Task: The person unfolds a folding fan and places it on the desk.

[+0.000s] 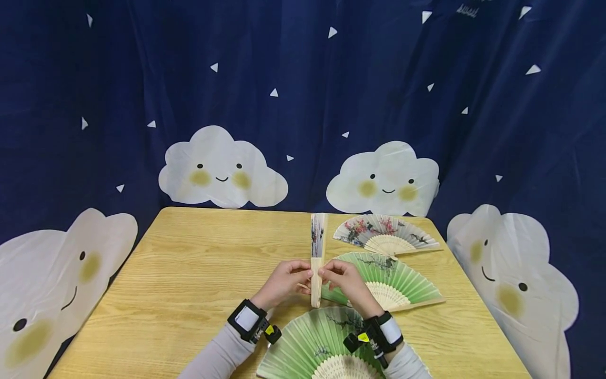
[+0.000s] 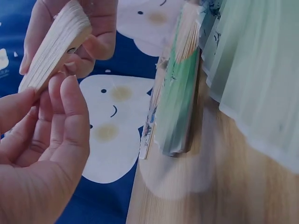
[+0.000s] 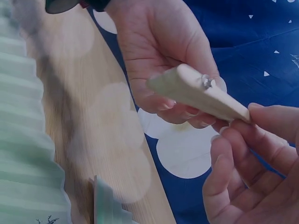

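Note:
A folded hand fan [image 1: 317,263] with pale wooden ribs and a strip of printed fabric at its upper end stands upright between my two hands. My left hand [image 1: 288,279] pinches its left edge between thumb and fingers. From the other side my right hand [image 1: 344,279] pinches the right edge. In the left wrist view the closed stack of ribs [image 2: 58,44] points its narrow end up toward the camera. The metal pivot [image 3: 206,82] shows at the fan's end in the right wrist view.
Three spread fans lie on the wooden table [image 1: 203,263]: a white one with pink blossoms [image 1: 362,227] at the back right, a green one [image 1: 416,279] in front of it, and another green one [image 1: 303,337] under my wrists. A dark blue curtain [image 1: 303,68] with clouds hangs behind.

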Demonstrator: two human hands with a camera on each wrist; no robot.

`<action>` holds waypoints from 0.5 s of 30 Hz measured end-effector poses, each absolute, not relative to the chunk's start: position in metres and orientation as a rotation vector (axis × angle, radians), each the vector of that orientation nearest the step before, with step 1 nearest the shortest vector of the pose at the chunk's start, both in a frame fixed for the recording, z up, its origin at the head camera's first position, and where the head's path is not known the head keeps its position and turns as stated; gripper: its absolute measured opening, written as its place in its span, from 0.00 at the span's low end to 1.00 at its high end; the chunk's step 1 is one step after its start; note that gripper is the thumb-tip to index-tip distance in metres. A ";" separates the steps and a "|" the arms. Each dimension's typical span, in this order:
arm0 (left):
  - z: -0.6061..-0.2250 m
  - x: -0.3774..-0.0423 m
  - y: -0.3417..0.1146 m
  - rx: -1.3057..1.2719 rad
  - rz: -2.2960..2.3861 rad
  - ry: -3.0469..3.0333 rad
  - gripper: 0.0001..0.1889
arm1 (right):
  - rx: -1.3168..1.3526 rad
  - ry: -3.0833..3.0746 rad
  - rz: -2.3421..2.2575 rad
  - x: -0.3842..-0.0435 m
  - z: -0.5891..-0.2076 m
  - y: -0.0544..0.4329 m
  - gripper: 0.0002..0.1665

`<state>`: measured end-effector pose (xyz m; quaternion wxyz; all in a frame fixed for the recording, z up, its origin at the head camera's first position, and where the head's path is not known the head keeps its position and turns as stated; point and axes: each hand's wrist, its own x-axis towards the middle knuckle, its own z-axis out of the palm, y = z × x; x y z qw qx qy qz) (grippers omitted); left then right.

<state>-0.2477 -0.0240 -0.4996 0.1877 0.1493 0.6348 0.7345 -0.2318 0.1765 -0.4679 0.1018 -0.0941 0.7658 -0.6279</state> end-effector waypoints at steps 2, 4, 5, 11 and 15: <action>-0.500 -0.247 -0.024 0.443 2.064 1.821 0.17 | -0.272 2.262 -1.852 -0.231 -0.467 0.177 0.16; -0.500 -0.247 -0.025 0.462 2.068 1.851 0.17 | -0.270 2.266 -1.854 -0.233 -0.471 0.178 0.16; -0.500 -0.247 -0.024 0.468 2.070 1.865 0.17 | -0.263 2.270 -1.854 -0.233 -0.470 0.178 0.16; -0.499 -0.246 -0.025 0.467 2.118 1.941 0.16 | -0.151 2.281 -1.903 -0.233 -0.469 0.183 0.15; -0.499 -0.246 -0.027 0.460 2.211 1.945 0.14 | -0.062 2.241 -1.988 -0.235 -0.470 0.189 0.16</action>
